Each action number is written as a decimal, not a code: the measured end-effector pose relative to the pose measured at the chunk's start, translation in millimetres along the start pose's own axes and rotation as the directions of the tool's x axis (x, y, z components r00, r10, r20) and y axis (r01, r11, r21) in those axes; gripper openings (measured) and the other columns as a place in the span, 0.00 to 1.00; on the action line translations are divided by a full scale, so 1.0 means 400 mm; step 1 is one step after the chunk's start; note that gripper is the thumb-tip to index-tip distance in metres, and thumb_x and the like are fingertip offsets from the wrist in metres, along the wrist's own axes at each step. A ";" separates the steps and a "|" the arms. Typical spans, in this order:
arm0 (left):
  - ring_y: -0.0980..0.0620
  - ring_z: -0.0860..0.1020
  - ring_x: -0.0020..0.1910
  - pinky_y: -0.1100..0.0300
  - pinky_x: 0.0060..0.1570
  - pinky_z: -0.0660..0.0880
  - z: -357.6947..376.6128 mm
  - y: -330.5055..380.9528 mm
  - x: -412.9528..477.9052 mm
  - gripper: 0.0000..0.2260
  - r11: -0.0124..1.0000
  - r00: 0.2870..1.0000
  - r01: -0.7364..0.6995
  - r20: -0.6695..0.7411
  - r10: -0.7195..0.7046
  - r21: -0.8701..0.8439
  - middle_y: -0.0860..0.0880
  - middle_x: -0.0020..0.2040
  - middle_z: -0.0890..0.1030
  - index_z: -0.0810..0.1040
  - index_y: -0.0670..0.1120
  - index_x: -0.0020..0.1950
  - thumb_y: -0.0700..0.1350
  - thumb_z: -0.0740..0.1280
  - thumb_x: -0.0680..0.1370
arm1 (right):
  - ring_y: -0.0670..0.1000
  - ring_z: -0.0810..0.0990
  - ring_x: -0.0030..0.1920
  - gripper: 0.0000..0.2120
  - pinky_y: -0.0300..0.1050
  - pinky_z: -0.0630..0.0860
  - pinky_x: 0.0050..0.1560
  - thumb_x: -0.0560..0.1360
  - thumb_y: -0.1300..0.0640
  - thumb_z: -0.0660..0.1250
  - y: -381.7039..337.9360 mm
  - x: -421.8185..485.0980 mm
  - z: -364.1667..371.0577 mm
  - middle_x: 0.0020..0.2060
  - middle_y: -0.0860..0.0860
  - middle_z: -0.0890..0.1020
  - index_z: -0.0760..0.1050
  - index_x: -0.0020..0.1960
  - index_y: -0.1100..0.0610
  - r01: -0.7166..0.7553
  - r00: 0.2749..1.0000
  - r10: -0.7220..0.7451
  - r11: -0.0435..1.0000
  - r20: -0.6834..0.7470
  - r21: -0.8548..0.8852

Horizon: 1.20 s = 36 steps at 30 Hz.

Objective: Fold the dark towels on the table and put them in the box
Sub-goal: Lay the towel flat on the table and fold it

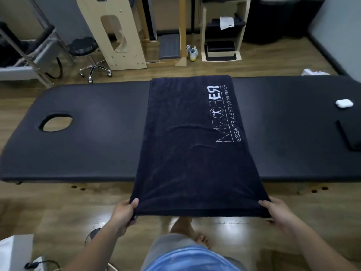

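A dark navy towel (187, 145) with white lettering lies spread across the black padded table (93, 145), its far edge at the table's back side. The near end hangs past the front edge and is held up, stretched flat. My left hand (125, 210) pinches the near left corner, thumb on top. My right hand (277, 209) grips the near right corner. No box is plainly recognisable in view.
The table has an oval face hole (55, 122) at the left. A small white case (344, 103) and a flat dark item (351, 133) lie at its right end. A white object (13, 251) sits at the lower left. A rolling stool (88, 53) and wooden furniture stand behind.
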<state>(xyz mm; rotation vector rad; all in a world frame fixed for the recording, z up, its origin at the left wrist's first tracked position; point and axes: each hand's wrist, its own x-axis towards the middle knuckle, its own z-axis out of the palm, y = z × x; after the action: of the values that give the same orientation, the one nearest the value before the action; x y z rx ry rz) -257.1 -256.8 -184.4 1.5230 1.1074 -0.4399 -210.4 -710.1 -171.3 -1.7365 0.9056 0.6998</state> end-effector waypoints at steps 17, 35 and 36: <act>0.53 0.75 0.18 0.67 0.18 0.72 -0.077 0.334 -0.013 0.10 0.928 0.949 0.265 0.239 -0.204 -0.260 0.47 0.25 0.77 0.78 0.43 0.46 0.41 0.59 0.81 | 0.55 0.85 0.32 0.13 0.50 0.83 0.31 0.79 0.62 0.60 -0.285 -0.023 -0.120 0.39 0.58 0.85 0.77 0.61 0.59 -0.131 0.947 0.043 0.956 0.319 0.261; 0.49 0.72 0.35 0.57 0.38 0.68 0.051 0.592 0.328 0.08 0.992 0.994 0.069 0.076 -0.077 0.102 0.48 0.37 0.78 0.79 0.45 0.47 0.50 0.67 0.80 | 0.52 0.80 0.44 0.08 0.45 0.75 0.40 0.77 0.52 0.70 -0.555 0.319 0.053 0.44 0.51 0.82 0.79 0.55 0.54 0.109 0.987 -0.094 0.986 -0.127 0.125; 0.49 0.72 0.35 0.57 0.37 0.68 0.052 0.584 0.347 0.09 0.993 0.994 0.081 0.066 -0.087 0.084 0.48 0.39 0.78 0.80 0.46 0.49 0.51 0.66 0.81 | 0.52 0.81 0.44 0.07 0.45 0.75 0.39 0.77 0.52 0.70 -0.561 0.329 0.058 0.44 0.51 0.83 0.79 0.53 0.54 0.115 0.986 -0.098 0.986 -0.133 0.122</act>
<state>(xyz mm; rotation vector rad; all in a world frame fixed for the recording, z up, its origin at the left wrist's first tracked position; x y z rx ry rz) 8.9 -199.5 -167.6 1.5241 1.1131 -0.5982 48.5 -674.7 -168.8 -1.7146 0.9159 0.4551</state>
